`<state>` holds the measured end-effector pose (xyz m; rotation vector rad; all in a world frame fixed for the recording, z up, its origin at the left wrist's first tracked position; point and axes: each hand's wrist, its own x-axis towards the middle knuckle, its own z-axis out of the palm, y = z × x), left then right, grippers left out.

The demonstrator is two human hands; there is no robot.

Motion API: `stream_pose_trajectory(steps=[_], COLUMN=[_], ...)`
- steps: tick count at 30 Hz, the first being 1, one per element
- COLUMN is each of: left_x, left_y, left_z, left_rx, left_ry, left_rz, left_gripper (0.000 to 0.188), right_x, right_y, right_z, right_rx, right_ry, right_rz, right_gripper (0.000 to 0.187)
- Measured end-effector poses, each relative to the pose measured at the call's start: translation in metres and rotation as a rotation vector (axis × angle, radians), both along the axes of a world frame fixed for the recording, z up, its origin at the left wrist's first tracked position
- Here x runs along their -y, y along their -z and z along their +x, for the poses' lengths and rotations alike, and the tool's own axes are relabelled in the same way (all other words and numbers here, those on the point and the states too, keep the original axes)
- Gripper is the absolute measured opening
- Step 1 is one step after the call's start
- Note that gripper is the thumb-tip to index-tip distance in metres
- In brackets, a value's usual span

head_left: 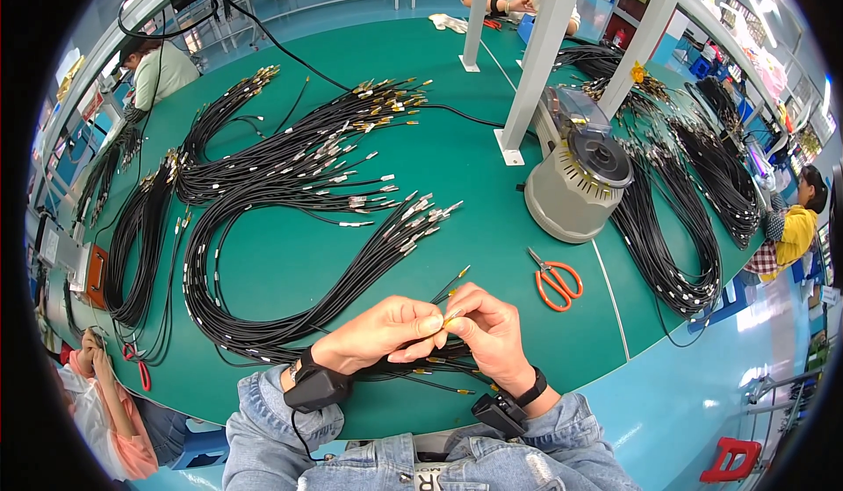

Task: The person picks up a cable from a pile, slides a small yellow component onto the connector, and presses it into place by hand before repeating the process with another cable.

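Cable end (450, 321), seemingly yellow-tipped, sits between the left hand (386, 328) and right hand (486, 326), above the green tabletop (492, 210); each grip is narrow, pinched on it. White labels (355, 202) dot the black cables (353, 278), their print too small to read. Letters show on the shirt (428, 478).

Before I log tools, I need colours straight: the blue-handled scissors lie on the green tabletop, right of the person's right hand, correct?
Not quite: the scissors are orange-handled, not blue, in the head view; they do lie on the green tabletop, right of the right hand.
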<state>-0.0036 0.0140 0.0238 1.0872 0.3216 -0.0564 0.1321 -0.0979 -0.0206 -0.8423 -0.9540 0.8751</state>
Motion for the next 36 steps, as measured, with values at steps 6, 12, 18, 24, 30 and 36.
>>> stream_pose_trajectory(steps=[6, 12, 18, 24, 30, 36], left_x=[0.003, 0.0, -0.005, 0.0, 0.007, 0.012], left_y=[0.001, -0.008, -0.001, -0.001, 0.0, 0.007], left_z=[0.002, -0.001, -0.003, 0.002, 0.006, 0.007], left_rx=[0.015, 0.008, 0.008, 0.018, 0.048, 0.004], left_ry=[-0.072, -0.028, -0.001, -0.043, -0.111, -0.19], left_rz=[0.31, 0.247, 0.045, 0.214, 0.136, 0.215], left_gripper=[0.029, 0.032, 0.032, 0.028, 0.021, 0.016], right_x=[0.001, 0.003, -0.001, 0.003, 0.002, 0.004], right_y=[-0.002, -0.003, -0.006, -0.007, -0.002, -0.005], right_z=[-0.001, -0.001, -0.006, 0.003, 0.008, 0.008], right_rx=[-0.057, -0.011, -0.009, -0.256, -0.053, 0.007], right_ry=[0.065, 0.048, 0.083, 0.056, 0.056, 0.061], right_rz=[-0.101, -0.123, -0.063, -0.096, -0.053, -0.042], right_gripper=[0.011, 0.01, 0.01, 0.006, 0.016, 0.016])
